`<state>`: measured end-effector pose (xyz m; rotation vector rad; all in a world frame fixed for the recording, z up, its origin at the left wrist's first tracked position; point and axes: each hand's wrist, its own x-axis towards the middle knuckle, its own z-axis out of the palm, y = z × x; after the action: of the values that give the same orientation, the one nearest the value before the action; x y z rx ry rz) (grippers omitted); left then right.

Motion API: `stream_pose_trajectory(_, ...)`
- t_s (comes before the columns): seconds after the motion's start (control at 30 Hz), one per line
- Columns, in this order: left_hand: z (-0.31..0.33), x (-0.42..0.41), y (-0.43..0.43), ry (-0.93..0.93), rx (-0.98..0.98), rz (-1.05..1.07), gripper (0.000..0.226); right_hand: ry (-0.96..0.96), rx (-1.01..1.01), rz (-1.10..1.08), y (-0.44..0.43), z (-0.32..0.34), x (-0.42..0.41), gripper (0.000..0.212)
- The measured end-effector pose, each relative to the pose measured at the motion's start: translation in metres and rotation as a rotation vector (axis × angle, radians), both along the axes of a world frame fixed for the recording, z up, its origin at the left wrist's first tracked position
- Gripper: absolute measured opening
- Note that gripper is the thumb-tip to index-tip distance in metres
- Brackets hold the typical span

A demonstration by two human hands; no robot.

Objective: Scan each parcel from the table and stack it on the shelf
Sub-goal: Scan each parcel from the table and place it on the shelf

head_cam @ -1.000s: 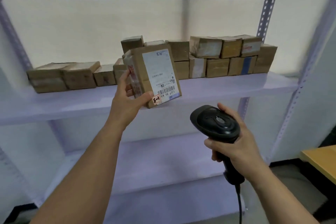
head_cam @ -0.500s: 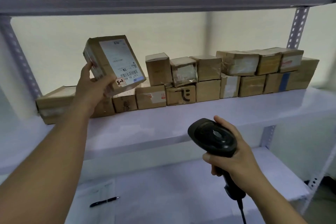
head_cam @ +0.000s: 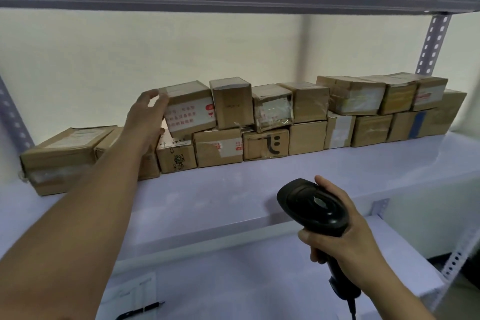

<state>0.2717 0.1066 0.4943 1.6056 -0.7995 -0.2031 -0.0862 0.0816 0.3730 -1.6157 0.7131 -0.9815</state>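
Seventeen cardboard parcels (head_cam: pixel 265 144) at twelve o'clock on the shelf (head_cam: pixel 285 176), ten in the lower row, seven above; one scanner (head_cam: pixel 313 206) at five o'clock; one pen (head_cam: pixel 141 309) and one paper sheet (head_cam: pixel 130 291) at seven o'clock.

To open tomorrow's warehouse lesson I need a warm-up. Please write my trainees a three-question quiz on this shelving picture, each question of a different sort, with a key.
1. True or false: the right hand holds the black scanner.
2. The left hand grips a parcel. Where is that parcel? A) at the left end of the top row of boxes B) on the floor C) on a trolley
3. Fill in: on the lower shelf, beside a sheet of paper, lies a ___.
Key: 1 true; 2 A; 3 pen.
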Motion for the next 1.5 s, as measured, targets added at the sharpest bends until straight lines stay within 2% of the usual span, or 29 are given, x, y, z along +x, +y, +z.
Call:
stream_pose_trajectory(0.2, -0.008, 0.002, -0.008, -0.062, 0.006, -0.068, 0.046, 0.014, -0.003, -0.018, 0.0, -0.002, -0.002, 0.089)
stream_pose_trajectory(0.43, -0.002, 0.014, -0.006, -0.136, 0.026, -0.034, 0.027, 0.02, -0.019, -0.04, 0.001, -0.003, -0.009, 0.089)
stream_pose_trajectory(0.63, -0.006, 0.016, -0.003, -0.218, 0.134, -0.106, 0.063, -0.004, -0.008, -0.043, 0.003, -0.005, -0.013, 0.088)
stream_pose_trajectory(0.83, -0.014, 0.013, -0.01, -0.267, 0.107, -0.008, 0.061, 0.006, -0.022, -0.042, 0.004, -0.006, -0.016, 0.09)
stream_pose_trajectory(1.03, -0.019, 0.01, -0.004, -0.442, 0.188, 0.082, 0.063, -0.015, -0.017, -0.024, 0.006, -0.008, -0.021, 0.087)
stream_pose_trajectory(1.13, -0.021, -0.009, 0.004, -0.501, 0.197, 0.168, 0.065, -0.013, -0.03, -0.017, 0.006, -0.009, -0.03, 0.09)
stream_pose_trajectory(1.27, -0.026, -0.056, 0.022, -0.605, 0.07, 0.245, 0.061, -0.024, -0.03, -0.005, 0.013, -0.009, -0.046, 0.088)
stream_pose_trajectory(1.4, -0.058, -0.124, 0.036, -0.68, 0.018, 0.206, 0.054, -0.033, -0.038, 0.022, 0.021, -0.008, -0.074, 0.088)
stream_pose_trajectory(1.5, -0.094, -0.182, 0.039, -0.647, 0.061, 0.105, 0.049, -0.031, -0.059, 0.019, 0.027, -0.007, -0.101, 0.087)
